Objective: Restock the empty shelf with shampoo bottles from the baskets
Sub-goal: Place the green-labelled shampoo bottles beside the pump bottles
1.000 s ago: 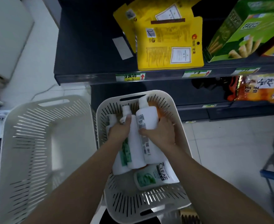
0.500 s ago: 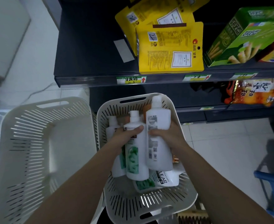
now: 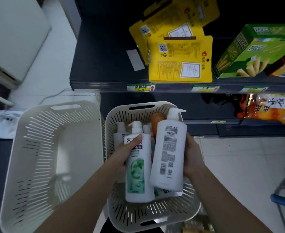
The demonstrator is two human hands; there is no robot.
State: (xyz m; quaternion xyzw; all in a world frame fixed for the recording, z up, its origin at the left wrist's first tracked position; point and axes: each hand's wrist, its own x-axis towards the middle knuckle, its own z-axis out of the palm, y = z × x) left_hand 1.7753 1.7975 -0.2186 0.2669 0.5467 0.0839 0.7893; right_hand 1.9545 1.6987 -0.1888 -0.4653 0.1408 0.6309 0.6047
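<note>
My left hand (image 3: pixel 124 154) grips a white shampoo bottle with a green label (image 3: pixel 138 170), held above the right basket (image 3: pixel 148 214). My right hand (image 3: pixel 192 157) grips a second white shampoo bottle (image 3: pixel 168 153), its back label and barcode facing me. Both bottles are lifted above the basket with their pump tops pointing away from me. More white bottles (image 3: pixel 119 133) and an orange bottle (image 3: pixel 156 121) lie in the basket beneath. The dark shelf (image 3: pixel 104 61) ahead is bare on its left part.
An empty white slatted basket (image 3: pixel 42 158) stands at the left. Yellow pouches (image 3: pixel 180 59) and a green snack box (image 3: pixel 254 51) occupy the shelf's right side. Orange snack bags (image 3: pixel 269 106) fill the lower shelf. White tiled floor lies right, with a blue stool (image 3: pixel 284 202) at the edge.
Both hands have lifted their bottles up out of the basket and toward me. The bottles now stand apart, more upright in my grip.
</note>
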